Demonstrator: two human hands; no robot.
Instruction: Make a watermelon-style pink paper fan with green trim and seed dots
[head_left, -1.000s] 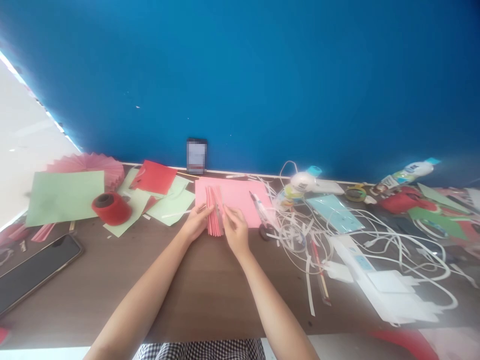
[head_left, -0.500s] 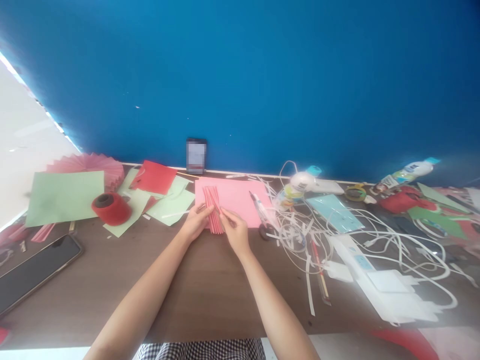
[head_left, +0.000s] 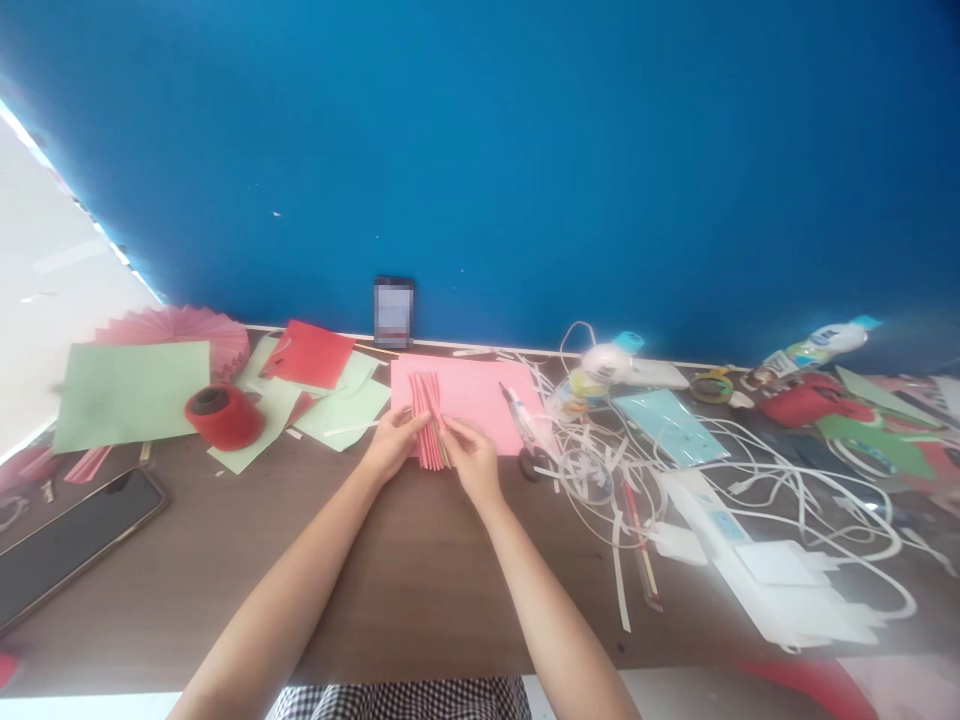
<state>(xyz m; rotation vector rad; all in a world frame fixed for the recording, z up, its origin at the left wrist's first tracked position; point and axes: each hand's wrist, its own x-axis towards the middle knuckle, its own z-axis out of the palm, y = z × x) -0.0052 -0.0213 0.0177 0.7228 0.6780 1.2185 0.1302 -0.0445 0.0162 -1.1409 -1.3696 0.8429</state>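
A pleated strip of pink paper (head_left: 428, 415) stands folded like an accordion at the middle of the brown table (head_left: 405, 570). My left hand (head_left: 391, 443) pinches its left side and my right hand (head_left: 470, 460) pinches its right side, both with fingers closed on the folds. Behind the folds a flat pink sheet (head_left: 472, 390) lies on the table. A pen-like tool (head_left: 519, 412) rests on that sheet's right edge.
A red tape roll (head_left: 223, 415), green sheets (head_left: 127, 392), a red sheet (head_left: 311, 354) and a pink paper fan (head_left: 176, 328) lie at the left. A dark phone (head_left: 71, 541) lies near left. White cables and chargers (head_left: 750, 510) with glue bottles (head_left: 814, 345) crowd the right. A small phone (head_left: 393, 311) leans on the blue wall.
My right hand has slid a little left and closed in on the pleats, pressing the folds tighter together. The left hand stays in place.
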